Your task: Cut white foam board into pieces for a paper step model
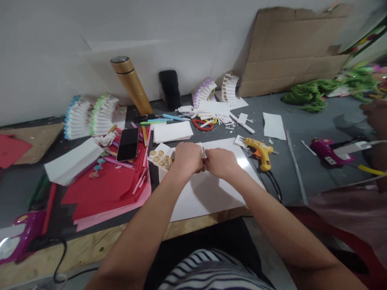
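Both my hands meet over a large white sheet [211, 193] at the table's middle. My left hand [187, 158] is closed, its fingers curled round a small white paper piece [203, 152]. Pinched onto the same piece from the right is my right hand [220, 162]. Gold round stickers [160, 158] lie on a white strip just left of my left hand. What lies under my fingers is hidden.
A phone [127, 143] lies on red and pink paper [105, 189]. A yellow glue gun [261, 151] lies to the right, a purple one [328, 151] farther right. Bottle [131, 84], folded paper stacks [89, 114], scissors [202, 123], cardboard [290, 52]; another person's arm [376, 133] at right edge.
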`<action>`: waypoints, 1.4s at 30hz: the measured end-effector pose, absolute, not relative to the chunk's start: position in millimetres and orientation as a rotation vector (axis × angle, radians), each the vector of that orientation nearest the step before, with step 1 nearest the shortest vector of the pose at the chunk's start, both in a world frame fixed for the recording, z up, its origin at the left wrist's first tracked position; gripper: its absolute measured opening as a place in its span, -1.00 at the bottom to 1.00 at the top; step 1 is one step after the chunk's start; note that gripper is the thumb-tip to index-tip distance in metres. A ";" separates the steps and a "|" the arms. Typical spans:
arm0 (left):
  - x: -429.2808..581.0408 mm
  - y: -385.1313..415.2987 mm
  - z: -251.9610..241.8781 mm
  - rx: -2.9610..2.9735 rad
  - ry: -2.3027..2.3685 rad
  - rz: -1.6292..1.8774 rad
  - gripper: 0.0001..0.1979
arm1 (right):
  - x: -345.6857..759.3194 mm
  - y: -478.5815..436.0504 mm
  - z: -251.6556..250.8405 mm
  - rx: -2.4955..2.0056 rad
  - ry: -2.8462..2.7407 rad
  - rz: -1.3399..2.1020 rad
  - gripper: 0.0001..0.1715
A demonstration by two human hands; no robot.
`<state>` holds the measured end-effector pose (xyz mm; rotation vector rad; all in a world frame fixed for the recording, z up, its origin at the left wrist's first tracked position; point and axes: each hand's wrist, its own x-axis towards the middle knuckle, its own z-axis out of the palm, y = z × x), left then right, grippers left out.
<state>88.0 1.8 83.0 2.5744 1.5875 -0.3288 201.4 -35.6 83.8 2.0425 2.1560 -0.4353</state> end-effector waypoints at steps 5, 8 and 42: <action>87.7 2.9 82.7 2.568 1.564 -0.329 -0.70 | 202.1 -45.9 80.7 2.037 2.155 -0.417 -0.66; 87.8 3.5 81.7 2.572 1.575 -0.322 -0.66 | 202.5 -52.7 79.5 2.034 2.161 -0.421 -0.65; 87.6 4.3 75.5 2.577 1.573 -0.306 -0.59 | 201.8 -110.5 84.3 1.964 2.089 -0.367 -0.42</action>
